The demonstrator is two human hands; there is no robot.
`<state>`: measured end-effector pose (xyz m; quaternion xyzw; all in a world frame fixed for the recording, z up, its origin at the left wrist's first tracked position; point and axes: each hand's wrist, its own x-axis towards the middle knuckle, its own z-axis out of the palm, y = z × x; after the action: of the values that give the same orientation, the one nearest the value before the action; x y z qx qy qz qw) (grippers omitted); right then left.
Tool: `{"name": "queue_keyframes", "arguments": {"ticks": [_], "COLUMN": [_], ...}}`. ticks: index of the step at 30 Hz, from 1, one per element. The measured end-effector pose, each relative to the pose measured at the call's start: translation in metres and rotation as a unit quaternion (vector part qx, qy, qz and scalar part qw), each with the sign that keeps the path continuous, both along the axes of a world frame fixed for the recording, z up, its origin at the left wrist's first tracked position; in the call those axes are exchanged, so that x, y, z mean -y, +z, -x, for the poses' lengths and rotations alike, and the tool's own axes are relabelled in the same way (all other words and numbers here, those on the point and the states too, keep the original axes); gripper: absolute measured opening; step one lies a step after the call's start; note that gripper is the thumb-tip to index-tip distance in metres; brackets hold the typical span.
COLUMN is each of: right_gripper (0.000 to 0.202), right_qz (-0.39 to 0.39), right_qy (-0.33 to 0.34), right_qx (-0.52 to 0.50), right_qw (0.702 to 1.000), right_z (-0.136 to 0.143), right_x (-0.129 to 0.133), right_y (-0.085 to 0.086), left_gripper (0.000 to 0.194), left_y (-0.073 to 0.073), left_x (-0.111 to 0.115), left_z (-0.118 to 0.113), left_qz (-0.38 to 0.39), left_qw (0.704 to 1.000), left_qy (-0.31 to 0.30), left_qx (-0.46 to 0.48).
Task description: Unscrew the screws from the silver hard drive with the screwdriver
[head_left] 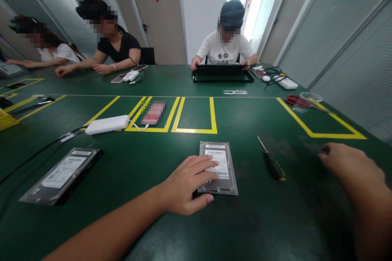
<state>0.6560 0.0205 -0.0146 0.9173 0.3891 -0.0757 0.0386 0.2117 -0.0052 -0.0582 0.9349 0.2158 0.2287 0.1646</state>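
A silver hard drive [226, 183] with a white label lies flat on the green table. My left hand [191, 185] rests over its left side, fingers stretched out across the label and the thumb near its front left corner. At the right, my right hand [349, 167] is low over the table with its fingers curled in; whatever they may hold is hidden. A screwdriver [272, 163] with a black and yellow handle lies between the two hands, touched by neither. Another hard drive [65, 175] sits at the left, apart from my left arm.
Beyond the drives lie a white power bank [107, 124] with cables and a phone [154, 113]. Red-handled scissors [295, 100] and a clear plastic cup [306, 100] are at the back right. Across the table, a person [228, 49] holds a black frame [223, 74]; two others sit left.
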Motion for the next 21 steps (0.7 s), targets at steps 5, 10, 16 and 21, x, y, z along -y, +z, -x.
{"name": "queue_keyframes", "arguments": {"ticks": [5, 10, 16, 21], "right_gripper": [0.034, 0.035, 0.036, 0.037], "right_qz": [-0.019, -0.011, -0.006, -0.003], "right_qy": [0.002, -0.009, -0.009, -0.015], "right_qx": [-0.007, -0.024, -0.032, -0.028], "right_qw": [1.0, 1.0, 0.999, 0.999], "right_z": [-0.0079, -0.0107, -0.0093, -0.0034], "right_x": [-0.0024, -0.0042, -0.0048, -0.0041], "right_y": [-0.0066, -0.0086, -0.0073, -0.0047], "left_gripper": [0.047, 0.048, 0.048, 0.05], "left_y": [0.0017, 0.0016, 0.0008, -0.0009], "left_x": [0.0001, 0.0008, 0.001, 0.0006], "left_z": [-0.0001, -0.0007, -0.0011, -0.0001], "left_qz": [0.003, 0.002, 0.0, 0.009], "left_qw": [1.0, 1.0, 1.0, 1.0], "left_qy": [0.004, 0.009, 0.01, 0.012], "left_qx": [0.0, 0.001, 0.004, -0.002]}}
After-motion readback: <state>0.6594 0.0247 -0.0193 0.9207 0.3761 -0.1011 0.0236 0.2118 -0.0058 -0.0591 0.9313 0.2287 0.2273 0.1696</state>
